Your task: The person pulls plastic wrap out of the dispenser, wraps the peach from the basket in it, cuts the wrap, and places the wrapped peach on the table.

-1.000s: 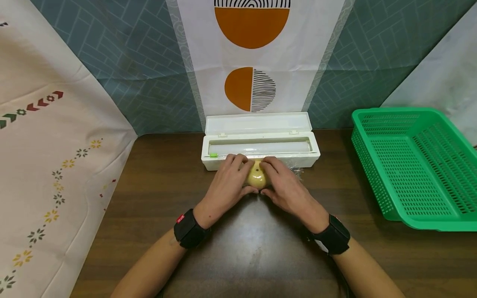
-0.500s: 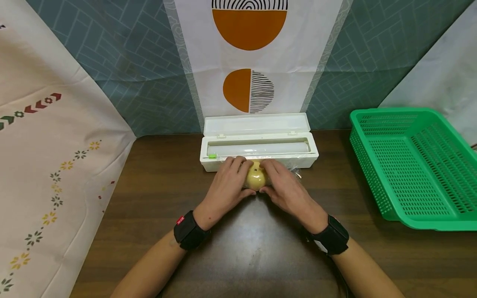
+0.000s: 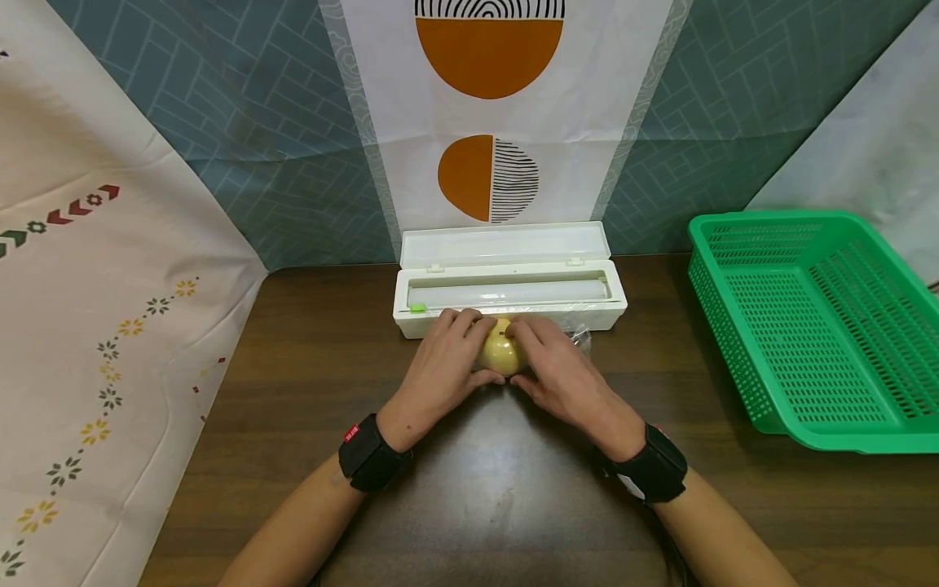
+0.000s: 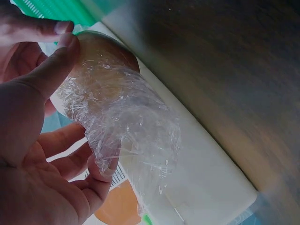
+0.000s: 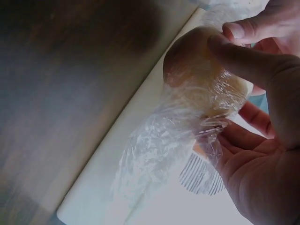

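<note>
A yellow fruit [image 3: 501, 352], which looks like a pear with a small dark spot, is held between both hands in front of the cling film box [image 3: 509, 295]. Clear cling film [image 4: 136, 117] covers it, with loose crumpled ends trailing to both sides. My left hand [image 3: 451, 355] grips its left side, thumb on the near face and fingers over the far side. From the right my right hand [image 3: 561, 367] holds it the same way, fingers among the film [image 5: 159, 136]. The two thumb tips nearly meet. The fruit's far side is hidden.
The white box's lid [image 3: 506, 246] stands raised against the patterned wall cloth, a roll and a green slider [image 3: 418, 308] inside. A green basket [image 3: 844, 342] stands at the right. Brown wooden table [image 3: 469, 505] lies in front.
The fruit has tipped slightly, its dark spot shifting left and up. My right fingers have shifted a little over the fruit's top. The loose film on the right has bunched differently.
</note>
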Action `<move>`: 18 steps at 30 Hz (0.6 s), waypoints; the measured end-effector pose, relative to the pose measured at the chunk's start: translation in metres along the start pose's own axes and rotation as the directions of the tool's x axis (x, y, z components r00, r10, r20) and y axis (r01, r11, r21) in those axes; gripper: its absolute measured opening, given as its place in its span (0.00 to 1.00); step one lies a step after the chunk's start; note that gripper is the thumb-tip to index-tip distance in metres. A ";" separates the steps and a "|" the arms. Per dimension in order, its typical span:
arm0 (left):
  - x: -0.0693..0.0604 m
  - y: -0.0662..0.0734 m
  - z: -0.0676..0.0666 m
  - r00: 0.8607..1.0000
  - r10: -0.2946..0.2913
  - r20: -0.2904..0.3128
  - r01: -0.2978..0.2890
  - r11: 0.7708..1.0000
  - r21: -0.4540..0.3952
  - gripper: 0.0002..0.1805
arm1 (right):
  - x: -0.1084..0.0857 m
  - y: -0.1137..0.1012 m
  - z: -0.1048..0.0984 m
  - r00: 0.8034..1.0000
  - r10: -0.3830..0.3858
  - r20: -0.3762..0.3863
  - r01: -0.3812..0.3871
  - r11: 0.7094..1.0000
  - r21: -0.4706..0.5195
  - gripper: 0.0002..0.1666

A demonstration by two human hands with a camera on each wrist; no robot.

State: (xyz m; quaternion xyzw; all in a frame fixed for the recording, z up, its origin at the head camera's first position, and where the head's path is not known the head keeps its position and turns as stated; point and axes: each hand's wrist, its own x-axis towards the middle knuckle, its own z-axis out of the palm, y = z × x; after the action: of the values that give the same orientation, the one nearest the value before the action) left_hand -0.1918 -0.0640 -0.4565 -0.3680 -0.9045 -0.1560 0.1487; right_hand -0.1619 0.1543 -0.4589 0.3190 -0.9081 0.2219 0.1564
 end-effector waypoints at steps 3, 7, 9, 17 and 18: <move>0.001 0.000 0.000 1.000 0.003 0.011 -0.003 1.000 0.017 0.45 | 0.000 0.001 0.002 1.000 -0.004 -0.013 0.004 1.000 -0.002 0.41; 0.001 -0.001 0.001 1.000 0.010 0.021 -0.011 0.999 0.052 0.45 | 0.001 0.003 0.005 0.999 -0.021 -0.035 0.022 1.000 0.019 0.40; 0.001 -0.001 0.001 1.000 0.012 0.023 -0.014 0.998 0.063 0.45 | 0.001 0.004 0.005 0.999 -0.033 -0.041 0.034 0.999 0.025 0.40; 0.001 -0.001 0.000 1.000 0.017 0.025 -0.019 0.998 0.061 0.44 | 0.002 0.005 0.002 0.998 -0.054 -0.023 0.054 0.998 0.013 0.44; 0.001 -0.001 -0.001 0.999 0.018 0.029 -0.020 0.998 0.067 0.44 | 0.002 0.004 0.002 0.999 -0.049 -0.015 0.049 0.999 0.011 0.44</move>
State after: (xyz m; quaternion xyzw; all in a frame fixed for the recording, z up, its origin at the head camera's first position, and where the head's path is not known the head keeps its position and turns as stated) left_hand -0.1933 -0.0643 -0.4558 -0.3736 -0.9077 -0.1189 0.1498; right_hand -0.1666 0.1551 -0.4614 0.3403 -0.8976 0.2254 0.1666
